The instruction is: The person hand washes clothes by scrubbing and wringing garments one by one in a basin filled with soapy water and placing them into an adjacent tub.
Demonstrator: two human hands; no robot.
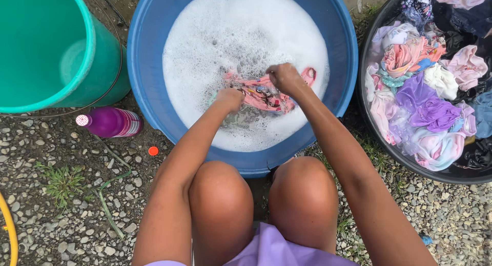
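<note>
Pink cloth [264,94] gripped by two hands [230,99] [284,77], one blue tub [148,86].

Outdoors in even daylight, the ground [61,230] is grey gravel with sparse weeds [64,183] and a dirt patch, bearing a teal bucket [105,66], a purple bottle [110,122], an orange cap [152,150] and a black basin [410,163].

Pink patterned cloth [264,94] bunched, wet, half-sunk in suds inside blue basin [148,86].
</note>
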